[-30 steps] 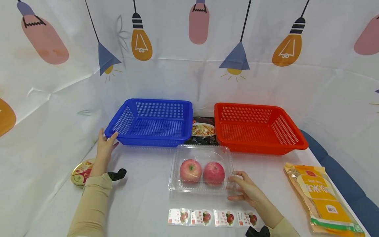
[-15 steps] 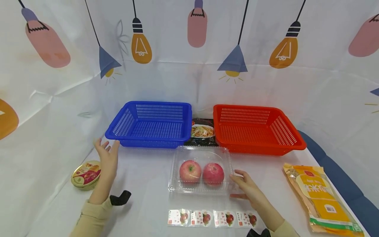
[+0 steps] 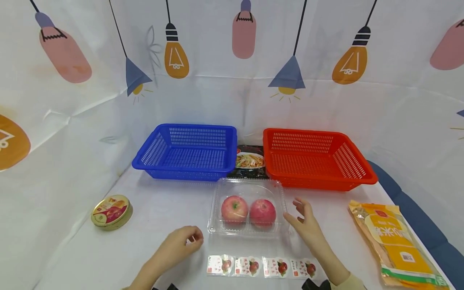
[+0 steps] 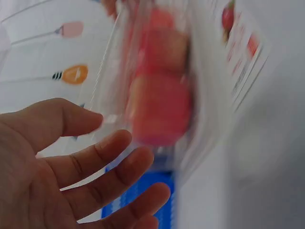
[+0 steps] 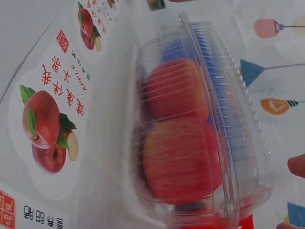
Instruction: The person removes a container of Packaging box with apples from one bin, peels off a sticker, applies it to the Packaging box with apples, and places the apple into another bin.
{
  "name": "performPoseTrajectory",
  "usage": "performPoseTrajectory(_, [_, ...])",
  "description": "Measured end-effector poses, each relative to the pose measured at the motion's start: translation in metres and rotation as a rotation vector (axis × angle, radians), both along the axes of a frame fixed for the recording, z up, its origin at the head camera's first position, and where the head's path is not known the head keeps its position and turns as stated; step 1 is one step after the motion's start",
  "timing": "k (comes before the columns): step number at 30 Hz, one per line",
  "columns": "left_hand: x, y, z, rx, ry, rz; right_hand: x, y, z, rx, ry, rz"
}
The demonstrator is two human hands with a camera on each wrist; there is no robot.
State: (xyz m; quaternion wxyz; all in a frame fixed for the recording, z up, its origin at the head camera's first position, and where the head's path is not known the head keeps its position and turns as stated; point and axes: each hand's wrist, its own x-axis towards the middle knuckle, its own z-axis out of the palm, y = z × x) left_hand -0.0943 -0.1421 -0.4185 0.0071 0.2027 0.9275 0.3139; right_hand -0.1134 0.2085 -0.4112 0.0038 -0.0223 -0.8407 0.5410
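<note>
A clear plastic clamshell box (image 3: 246, 234) with two red apples (image 3: 235, 208) inside stands closed at the table's middle. Just off its front left corner is my left hand (image 3: 179, 243), its fingers loosely bent and holding nothing; the left wrist view shows the fingers (image 4: 114, 179) spread a little, with the blurred box beyond. My right hand (image 3: 307, 225) is beside the box's right edge, thumb toward the lid's corner and fingers relaxed. In the right wrist view only its fingertips (image 5: 298, 166) show, apart from the box. Nearest the front lies a strip of apple stickers (image 3: 266, 267).
Behind the box stand a blue basket (image 3: 188, 176) and a red basket (image 3: 319, 183), with a black noodle packet (image 3: 250, 161) between them. A round gold tin (image 3: 111, 211) sits at left. The yellow food bag (image 3: 396, 237) lies at the right table edge.
My left hand has left the blue basket's near left corner and come down and right, close to the clear box. The right hand's fingers have risen slightly beside the box.
</note>
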Motion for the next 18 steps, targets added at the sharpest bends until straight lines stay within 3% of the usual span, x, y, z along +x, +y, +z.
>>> performPoseTrajectory(4, [0.010, 0.015, -0.014, -0.126, 0.163, -0.143, 0.005, -0.008, 0.006, 0.085, 0.181, -0.006])
performPoseTrajectory(7, [0.013, 0.021, -0.020, -0.195, 0.277, -0.199, 0.013, -0.017, 0.012, 0.113, 0.297, -0.002])
performPoseTrajectory(10, [0.014, 0.024, -0.024, -0.241, 0.301, -0.218, 0.021, -0.027, 0.017, 0.065, 0.392, 0.054])
performPoseTrajectory(13, [0.014, 0.025, -0.029, -0.302, 0.291, -0.229, 0.028, -0.036, 0.018, -0.069, 0.473, 0.233])
performPoseTrajectory(18, [0.014, 0.025, -0.036, -0.361, 0.288, -0.233, 0.036, -0.048, 0.014, -0.171, 0.502, 0.682])
